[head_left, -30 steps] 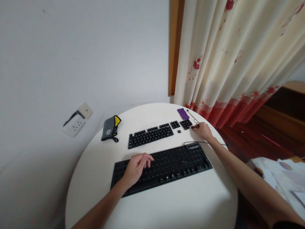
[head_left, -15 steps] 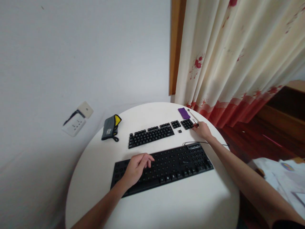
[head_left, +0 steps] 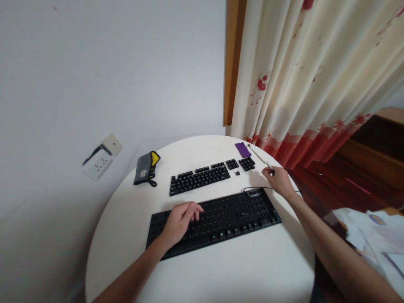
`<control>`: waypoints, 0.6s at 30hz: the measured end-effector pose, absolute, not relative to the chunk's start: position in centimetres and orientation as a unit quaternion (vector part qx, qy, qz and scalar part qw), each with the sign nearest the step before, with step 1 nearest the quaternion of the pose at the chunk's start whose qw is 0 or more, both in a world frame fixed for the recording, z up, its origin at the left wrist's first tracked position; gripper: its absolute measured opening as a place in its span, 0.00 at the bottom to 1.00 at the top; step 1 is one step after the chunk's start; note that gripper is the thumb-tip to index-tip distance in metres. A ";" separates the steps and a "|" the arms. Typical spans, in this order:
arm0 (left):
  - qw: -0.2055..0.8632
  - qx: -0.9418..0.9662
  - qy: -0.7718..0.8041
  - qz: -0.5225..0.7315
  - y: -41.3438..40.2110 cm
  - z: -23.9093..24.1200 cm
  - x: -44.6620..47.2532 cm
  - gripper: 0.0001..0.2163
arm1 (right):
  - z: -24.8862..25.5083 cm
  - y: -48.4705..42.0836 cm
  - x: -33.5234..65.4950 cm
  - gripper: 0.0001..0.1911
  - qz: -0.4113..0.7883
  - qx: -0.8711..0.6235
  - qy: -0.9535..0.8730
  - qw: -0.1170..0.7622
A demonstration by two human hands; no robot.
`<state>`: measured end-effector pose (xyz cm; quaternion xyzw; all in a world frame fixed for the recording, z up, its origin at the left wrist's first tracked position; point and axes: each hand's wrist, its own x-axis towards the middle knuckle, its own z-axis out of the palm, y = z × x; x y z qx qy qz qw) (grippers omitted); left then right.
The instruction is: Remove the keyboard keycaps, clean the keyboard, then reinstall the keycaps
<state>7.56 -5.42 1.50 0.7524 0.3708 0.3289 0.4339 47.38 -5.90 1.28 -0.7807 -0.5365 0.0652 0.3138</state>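
Left hand [head_left: 180, 221]: lying on the left part of the keyboard [head_left: 235, 216], palm down, fingers loosely curled. Can't tell if thumb and fingertips of that grip meet.

Right hand [head_left: 280, 180]: out near the desk's [head_left: 202, 273] right edge, beyond the keyboard's far right corner. Grip looks pinched together on a small dark piece [head_left: 272, 171]; too small to say what it is.

Keyboard: flat, near side of the desk, slightly skewed, right end farther from the person. Small raised studs show across much of it. Black cable [head_left: 261, 187] at its far right corner, running right, passing under the right arm.

Keycaps: laid out in blocks beyond the keyboard, roughly parallel to it. Big main block [head_left: 200, 180] on the left, short rows along its far side, then a small block [head_left: 232, 164], then the number block [head_left: 247, 163] nearest the right hand. One loose cap [head_left: 237, 173] just in front of the small block.

Purple cloth [head_left: 243, 150] just beyond the number block. Thin pale stick [head_left: 256, 154] right of it, dark tip at the far end, near end close to the right fingers.

Grey pouch [head_left: 144, 169], yellow inside, at the desk's left edge, well apart from both hands.
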 end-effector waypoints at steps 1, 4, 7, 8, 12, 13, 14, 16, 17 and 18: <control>0.433 0.754 0.370 0.327 -5.4 1.5 7.6 0.21 | 1.3 -7.4 47.0 0.14 0.065 -0.778 -0.539 0.317; 0.431 0.759 0.370 0.317 -5.5 1.4 7.5 0.20 | 0.8 -12.3 45.4 0.19 0.077 -0.776 -0.542 0.313; 0.430 0.762 0.370 0.312 -5.5 1.4 7.6 0.20 | -0.2 -16.4 43.7 0.20 0.116 -0.782 -0.538 0.293; 0.429 0.764 0.369 0.312 -5.5 1.5 7.6 0.20 | -0.4 -17.4 43.2 0.20 0.123 -0.787 -0.532 0.286; 0.419 0.769 0.370 0.311 -5.6 1.8 7.7 0.20 | -0.7 -19.5 41.8 0.17 0.106 -0.817 -0.508 0.252; 0.418 0.770 0.370 0.310 -5.6 1.8 7.7 0.19 | -0.7 -19.6 41.5 0.16 0.095 -0.824 -0.502 0.244; 0.417 0.770 0.370 0.309 -5.7 1.9 7.7 0.19 | -0.7 -19.8 41.3 0.16 0.085 -0.831 -0.496 0.236; 0.415 0.772 0.370 0.309 -5.7 1.9 7.8 0.19 | -0.6 -19.8 40.8 0.18 0.070 -0.844 -0.482 0.226; 0.414 0.772 0.371 0.310 -5.7 1.9 7.8 0.19 | -0.6 -19.8 40.7 0.18 0.065 -0.848 -0.476 0.225; 0.413 0.771 0.372 0.311 -5.7 1.9 7.8 0.19 | -0.7 -19.8 40.5 0.18 0.060 -0.850 -0.473 0.227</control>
